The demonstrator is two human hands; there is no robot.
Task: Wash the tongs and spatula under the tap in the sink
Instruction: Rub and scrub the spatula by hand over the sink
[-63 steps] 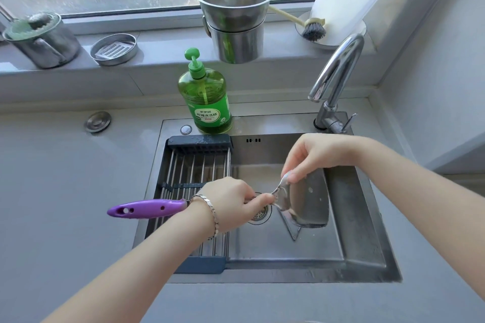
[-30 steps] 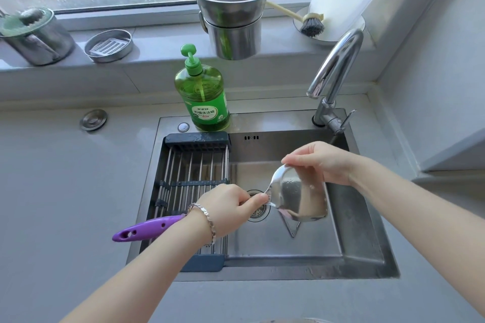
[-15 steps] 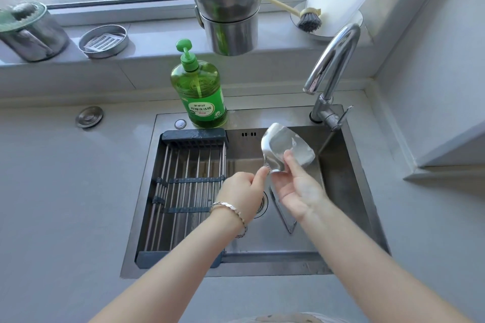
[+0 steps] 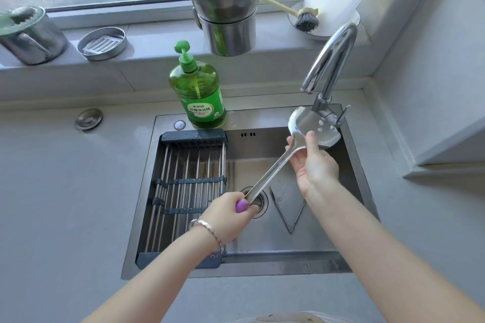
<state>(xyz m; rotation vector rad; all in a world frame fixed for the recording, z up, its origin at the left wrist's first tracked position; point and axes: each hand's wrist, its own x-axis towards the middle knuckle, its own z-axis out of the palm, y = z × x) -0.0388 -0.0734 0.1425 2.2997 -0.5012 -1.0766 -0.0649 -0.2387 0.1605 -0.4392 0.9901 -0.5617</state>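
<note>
A steel spatula (image 4: 312, 130) with a purple handle is held over the sink (image 4: 349, 220). Its blade is raised toward the tap (image 4: 329, 60), just below and right of the spout. My left hand (image 4: 231, 217) grips the purple handle end above the drain. My right hand (image 4: 312, 165) holds the neck of the spatula, thumb on the blade's front and fingers behind. The tongs (image 4: 287, 215) lie as a V on the sink floor. No running water is visible.
A dish rack (image 4: 183, 191) fills the sink's left half. A green soap bottle (image 4: 196, 89) stands on the sink's back rim. On the sill sit stacked steel pots (image 4: 225, 10), a brush (image 4: 305, 21), a small tin (image 4: 102, 43) and a lidded pot (image 4: 29, 37).
The spatula went from lying level over the drain to pointing up toward the tap. My left hand slid back to the handle end. My right hand moved from the blade's top to its neck.
</note>
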